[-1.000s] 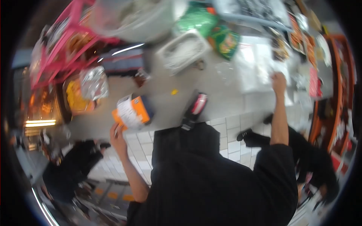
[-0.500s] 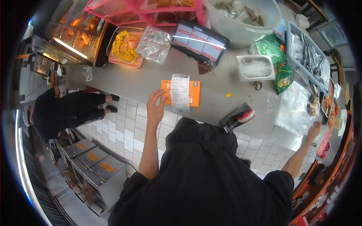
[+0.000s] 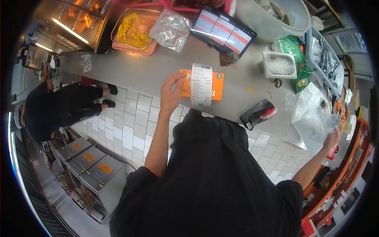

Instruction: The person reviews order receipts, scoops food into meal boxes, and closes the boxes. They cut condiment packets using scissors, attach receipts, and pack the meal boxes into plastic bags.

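An orange box [image 3: 218,85] lies on the steel counter near its front edge, with a long printed receipt [image 3: 201,87] draped across its top. My left hand [image 3: 171,94] rests at the box's left side, fingers slightly bent and apart, their tips touching its edge. Far to the right, my right hand [image 3: 332,140] has its fingers closed on a clear plastic bag [image 3: 314,132], pulled out from the pile of bags. Between my hands, a black and red tape dispenser [image 3: 260,114] stands at the counter's edge.
Behind the box are a tablet [image 3: 223,31], a foil packet [image 3: 171,29] and a glass dish of yellow food [image 3: 132,29]. A metal tray [image 3: 279,65] and blue crate [image 3: 325,59] stand right. Another person in black [image 3: 67,104] is at left.
My right hand has taken hold of a plastic bag and drawn part of it towards me. My left hand's fingers have bent in at the box. The camera view has shifted.
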The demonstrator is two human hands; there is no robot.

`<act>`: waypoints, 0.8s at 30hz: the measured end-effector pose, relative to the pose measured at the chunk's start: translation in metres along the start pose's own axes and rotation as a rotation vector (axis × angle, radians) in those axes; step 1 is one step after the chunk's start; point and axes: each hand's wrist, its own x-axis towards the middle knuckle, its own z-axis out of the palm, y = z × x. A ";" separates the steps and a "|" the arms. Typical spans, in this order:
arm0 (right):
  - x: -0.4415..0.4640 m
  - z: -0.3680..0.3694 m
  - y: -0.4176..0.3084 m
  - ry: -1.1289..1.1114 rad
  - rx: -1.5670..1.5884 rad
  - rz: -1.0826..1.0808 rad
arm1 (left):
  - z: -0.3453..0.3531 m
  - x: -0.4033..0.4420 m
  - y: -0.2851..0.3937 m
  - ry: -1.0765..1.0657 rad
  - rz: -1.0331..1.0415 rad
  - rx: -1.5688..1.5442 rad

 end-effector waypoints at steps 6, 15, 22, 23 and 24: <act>0.006 -0.034 -0.016 0.314 0.094 0.113 | -0.009 0.006 -0.006 -0.006 -0.056 -0.132; 0.010 -0.145 -0.104 0.803 0.294 0.135 | -0.031 0.015 -0.002 0.053 -0.061 -0.173; -0.021 -0.053 -0.161 -0.142 -0.357 0.062 | -0.036 0.005 -0.020 0.050 -0.060 -0.176; -0.016 -0.041 -0.161 -0.141 -0.357 0.059 | -0.037 0.004 -0.022 0.053 -0.061 -0.177; -0.013 -0.023 -0.153 -0.070 -0.062 0.079 | -0.038 0.004 -0.024 0.035 -0.048 -0.180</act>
